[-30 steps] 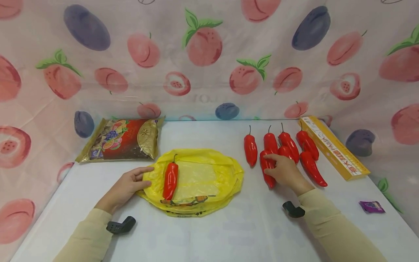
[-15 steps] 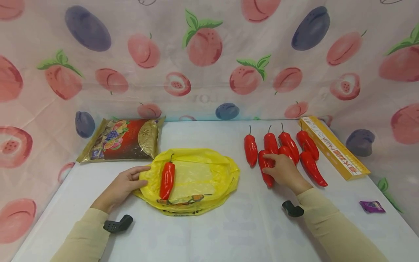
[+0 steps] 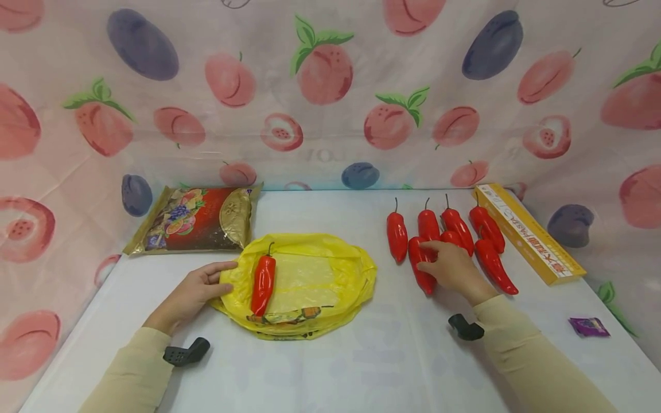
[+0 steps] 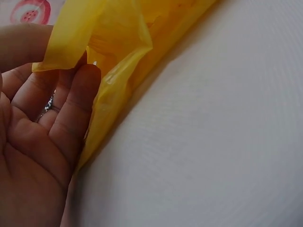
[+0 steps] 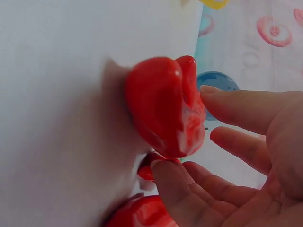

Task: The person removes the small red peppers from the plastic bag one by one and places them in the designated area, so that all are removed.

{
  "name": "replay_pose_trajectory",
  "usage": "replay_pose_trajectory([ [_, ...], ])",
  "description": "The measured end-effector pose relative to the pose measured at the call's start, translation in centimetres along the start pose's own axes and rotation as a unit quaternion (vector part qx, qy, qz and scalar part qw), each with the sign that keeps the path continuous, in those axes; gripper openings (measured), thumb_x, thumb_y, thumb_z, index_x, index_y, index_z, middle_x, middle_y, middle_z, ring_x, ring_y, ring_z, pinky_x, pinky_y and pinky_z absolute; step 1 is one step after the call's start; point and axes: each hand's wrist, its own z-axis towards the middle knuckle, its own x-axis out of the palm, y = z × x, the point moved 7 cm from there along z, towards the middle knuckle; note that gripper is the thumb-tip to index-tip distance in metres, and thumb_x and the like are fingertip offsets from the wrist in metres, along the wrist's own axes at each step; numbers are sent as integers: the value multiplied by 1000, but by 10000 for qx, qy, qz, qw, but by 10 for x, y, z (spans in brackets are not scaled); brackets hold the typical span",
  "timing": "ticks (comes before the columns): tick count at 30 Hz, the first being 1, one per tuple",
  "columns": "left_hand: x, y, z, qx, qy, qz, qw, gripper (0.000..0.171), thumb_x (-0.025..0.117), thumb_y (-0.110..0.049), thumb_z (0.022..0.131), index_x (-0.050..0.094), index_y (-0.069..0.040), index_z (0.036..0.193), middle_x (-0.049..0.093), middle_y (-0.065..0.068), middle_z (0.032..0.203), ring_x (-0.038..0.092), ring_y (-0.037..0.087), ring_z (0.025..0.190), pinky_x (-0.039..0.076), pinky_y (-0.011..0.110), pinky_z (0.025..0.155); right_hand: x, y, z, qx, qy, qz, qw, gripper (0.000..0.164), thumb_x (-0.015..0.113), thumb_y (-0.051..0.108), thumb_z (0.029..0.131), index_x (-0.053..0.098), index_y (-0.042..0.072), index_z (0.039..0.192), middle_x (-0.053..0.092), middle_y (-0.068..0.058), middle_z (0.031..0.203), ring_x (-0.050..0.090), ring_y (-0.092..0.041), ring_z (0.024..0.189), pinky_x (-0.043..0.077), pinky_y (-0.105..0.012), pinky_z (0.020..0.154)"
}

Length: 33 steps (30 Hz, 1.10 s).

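In the head view my left hand (image 3: 198, 287) pinches the left rim of a crumpled yellow plastic bag (image 3: 310, 272); the left wrist view shows a fold of the bag (image 4: 71, 38) between thumb and fingers. Inside the open bag, toward its left side, lies one red chili pepper (image 3: 264, 284). Over on the right, my right hand (image 3: 457, 269) has its thumb and fingertips around another red pepper (image 3: 421, 274), at the near left of a group. From the right wrist, that pepper (image 5: 158, 106) appears end-on, thumb and fingers at its sides.
Several more red peppers (image 3: 397, 238) lie behind and beside the right hand. A long yellow pasta box (image 3: 532, 235) slants along the right side, with a small purple packet (image 3: 588, 327) nearer. A red and gold food bag (image 3: 196, 221) lies at back left.
The left hand has shifted slightly left, drawing the yellow bag and the pepper in it along. My right hand stays at its pepper, which has barely moved.
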Motion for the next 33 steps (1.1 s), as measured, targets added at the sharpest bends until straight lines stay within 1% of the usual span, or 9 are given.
replay_pose_trajectory([
  [7, -2, -1, -1, -37, -79, 129, 9999, 62, 66, -17, 97, 40, 2, 150, 45, 26, 147, 62, 12, 108, 51, 24, 90, -13, 10, -10, -47, -96, 31, 9999, 70, 75, 27, 90, 45, 1, 148, 58, -24, 119, 50, -42, 112, 60, -42, 70],
  [15, -3, -1, -3, 22, -79, -31, 10000, 62, 66, -15, 97, 39, 4, 150, 44, 28, 147, 62, 11, 107, 52, 24, 90, -16, 50, -19, -581, -166, -185, 9980, 67, 74, 28, 91, 48, 6, 148, 66, -19, 112, 59, -32, 96, 60, -37, 66],
  [17, -2, -1, -4, 38, -61, -92, 9999, 62, 66, -15, 98, 38, 4, 150, 44, 29, 147, 63, 12, 107, 52, 25, 90, -11, 63, -20, -752, -147, -223, 9968, 66, 74, 30, 91, 49, 8, 148, 68, -14, 93, 59, -25, 77, 57, -32, 60],
  [20, -2, 0, -5, 56, -71, -101, 9999, 62, 65, -14, 98, 38, 3, 150, 43, 29, 148, 63, 12, 108, 52, 25, 90, -2, 86, -20, -1134, -110, -231, 9932, 64, 75, 30, 91, 51, 12, 147, 58, -9, 66, 47, -20, 54, 50, -26, 53],
  [22, -2, 1, -5, 75, -88, -87, 9999, 62, 65, -15, 98, 38, 3, 150, 42, 30, 148, 62, 12, 109, 52, 25, 90, 6, 101, -21, -1398, -100, -147, 9900, 62, 75, 29, 91, 52, 12, 147, 65, -10, 73, 54, -20, 57, 49, -25, 52],
  [24, -2, 2, -5, 93, -128, -110, 9998, 62, 65, -14, 98, 38, 3, 150, 42, 30, 148, 63, 11, 109, 52, 25, 90, 16, 114, -20, -1601, -41, -22, 9871, 61, 75, 27, 91, 53, 13, 146, 72, -14, 96, 64, -24, 71, 51, -25, 53],
  [27, 1, 3, -5, 173, -146, -197, 9996, 61, 65, -13, 98, 37, 5, 150, 43, 30, 147, 63, 10, 108, 53, 26, 89, 33, 132, -20, -1792, 124, 173, 9836, 59, 74, 26, 92, 54, 13, 146, 62, -15, 134, 67, -31, 103, 55, -26, 59],
  [30, 3, 3, -4, 245, -166, -267, 9992, 60, 64, -13, 98, 38, 5, 150, 45, 30, 146, 63, 10, 108, 53, 26, 89, 50, 147, -19, -1825, 326, 212, 9824, 59, 73, 27, 92, 54, 15, 146, 59, -14, 139, 64, -32, 110, 57, -28, 64],
  [33, 6, 4, -3, 256, -186, -288, 9991, 60, 64, -12, 98, 38, 5, 150, 45, 30, 146, 63, 10, 107, 53, 26, 90, 64, 164, -20, -1962, 404, 57, 9797, 56, 73, 29, 92, 56, 17, 145, 64, -11, 132, 60, -32, 117, 56, -32, 78],
])
